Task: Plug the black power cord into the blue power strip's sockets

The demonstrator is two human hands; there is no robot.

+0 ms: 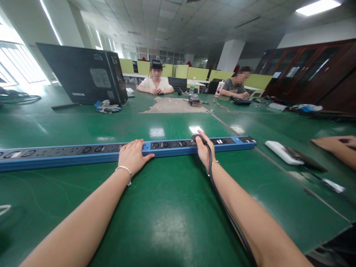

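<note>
A long blue power strip (172, 151) with black sockets along its top lies across the green table, running out of view on the left. My left hand (132, 157) is closed over the strip left of its middle, fingers on top and thumb along the near side. Further right, my right hand (205, 152) grips a black plug (195, 138) at the strip's top face. Whether the plug sits in a socket or just touches it, I cannot tell. Its black cable (221, 194) trails back along my right forearm toward me.
A black computer case (83, 76) stands at the back left, with work gloves (107, 107) before it. Two people sit across the table. Right of the strip lie a white device (282, 152) and another person's hand (333, 146). A cardboard sheet (169, 105) lies at the back.
</note>
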